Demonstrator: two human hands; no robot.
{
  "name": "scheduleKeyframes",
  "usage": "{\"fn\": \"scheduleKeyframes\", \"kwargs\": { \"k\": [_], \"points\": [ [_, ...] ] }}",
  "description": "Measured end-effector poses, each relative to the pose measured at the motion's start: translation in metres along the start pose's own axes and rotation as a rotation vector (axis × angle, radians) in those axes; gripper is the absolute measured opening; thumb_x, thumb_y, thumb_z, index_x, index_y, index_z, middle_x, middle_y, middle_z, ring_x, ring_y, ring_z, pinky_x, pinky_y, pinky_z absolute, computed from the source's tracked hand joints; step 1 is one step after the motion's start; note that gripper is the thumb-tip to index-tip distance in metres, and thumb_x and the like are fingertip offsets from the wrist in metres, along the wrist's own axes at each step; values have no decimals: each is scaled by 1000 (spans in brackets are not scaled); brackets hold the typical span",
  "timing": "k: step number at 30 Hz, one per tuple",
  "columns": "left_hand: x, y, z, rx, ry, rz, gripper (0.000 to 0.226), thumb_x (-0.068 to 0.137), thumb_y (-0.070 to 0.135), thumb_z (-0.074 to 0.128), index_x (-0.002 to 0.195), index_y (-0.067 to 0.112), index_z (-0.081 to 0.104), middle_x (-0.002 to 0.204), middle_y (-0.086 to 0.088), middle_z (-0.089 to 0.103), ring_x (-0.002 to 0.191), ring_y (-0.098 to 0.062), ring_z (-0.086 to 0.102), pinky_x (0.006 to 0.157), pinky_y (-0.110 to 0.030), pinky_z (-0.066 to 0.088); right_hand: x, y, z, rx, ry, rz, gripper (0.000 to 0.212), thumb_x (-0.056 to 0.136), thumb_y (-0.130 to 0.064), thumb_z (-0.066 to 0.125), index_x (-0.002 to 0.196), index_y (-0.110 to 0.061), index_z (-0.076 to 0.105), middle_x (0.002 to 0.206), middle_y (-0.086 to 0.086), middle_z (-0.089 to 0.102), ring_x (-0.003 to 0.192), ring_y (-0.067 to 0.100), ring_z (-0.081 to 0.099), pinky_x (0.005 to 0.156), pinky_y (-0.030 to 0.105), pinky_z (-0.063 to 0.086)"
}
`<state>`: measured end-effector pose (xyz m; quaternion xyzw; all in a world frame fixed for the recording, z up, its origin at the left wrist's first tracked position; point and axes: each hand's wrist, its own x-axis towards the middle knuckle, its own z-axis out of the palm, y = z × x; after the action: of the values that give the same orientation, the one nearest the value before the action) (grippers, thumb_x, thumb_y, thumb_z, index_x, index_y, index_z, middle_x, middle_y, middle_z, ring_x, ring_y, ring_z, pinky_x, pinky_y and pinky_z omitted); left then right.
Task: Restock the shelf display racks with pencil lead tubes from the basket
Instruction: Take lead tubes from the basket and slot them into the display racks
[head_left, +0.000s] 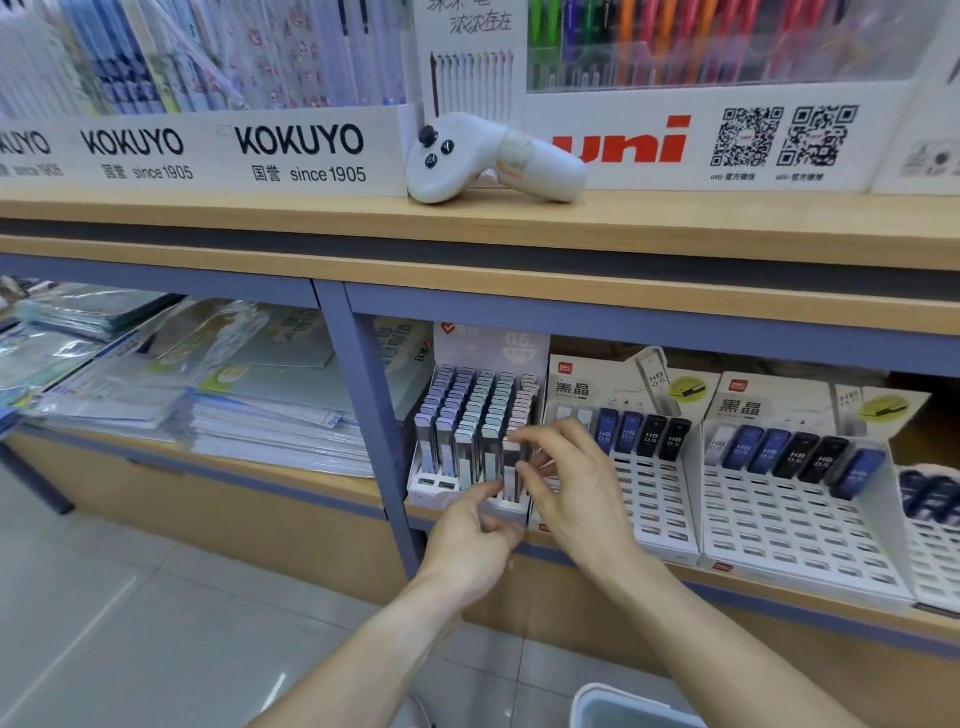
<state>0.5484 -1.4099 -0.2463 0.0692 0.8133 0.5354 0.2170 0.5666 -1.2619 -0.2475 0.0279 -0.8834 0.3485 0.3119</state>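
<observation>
A small white display rack (423, 486) on the lower shelf holds several rows of upright pencil lead tubes (467, 410). My right hand (571, 483) pinches a pale lead tube (511, 462) at the rack's front right corner. Just below it, my left hand (475, 540) curls its fingers round a few more tubes, mostly hidden in the palm. To the right stand two wider white racks (670, 499) with blue and black HB 0.5 tubes (644, 434) in their top rows. The white basket's rim (618, 699) shows at the bottom edge.
A white handheld controller (488, 161) lies on the wooden shelf above. Stacks of plastic-wrapped paper goods (208, 395) fill the lower shelf's left bay, behind a blue upright post (374, 410). Pen displays line the top. Grey tiled floor lies at lower left.
</observation>
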Motion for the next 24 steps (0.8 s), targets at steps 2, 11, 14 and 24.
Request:
{"fn": "scheduleKeyframes", "kwargs": {
  "k": [2,11,14,24],
  "points": [
    [-3,5,2,-13,72,13,47,95,19,65,138,30,50,91,-6,71,84,-8,64,73,-19,44,-7,0,-7,3,-22,-4,37,90,-11,71,124,-26,64,109,-12,50,84,6,60,73,37,56],
    [-35,-8,64,234,-70,184,19,96,32,68,114,30,63,82,9,62,76,-6,60,67,-23,42,-145,23,-72,84,51,423,29,87,-21,78,111,-28,65,99,-16,66,85,5,66,76,18,52],
    [-48,-27,97,418,-287,236,24,97,35,65,121,32,61,97,10,67,89,-4,63,78,-21,46,-206,45,-98,57,-1,608,19,88,-21,77,103,-26,68,93,-15,70,85,2,65,77,13,50],
    [-72,-142,207,705,-644,20,34,99,24,64,132,19,59,111,-6,66,96,-24,63,84,-32,48,-325,142,-130,-97,-750,1133,37,91,-7,68,127,-14,66,123,3,68,116,22,64,98,33,52]
  ]
}}
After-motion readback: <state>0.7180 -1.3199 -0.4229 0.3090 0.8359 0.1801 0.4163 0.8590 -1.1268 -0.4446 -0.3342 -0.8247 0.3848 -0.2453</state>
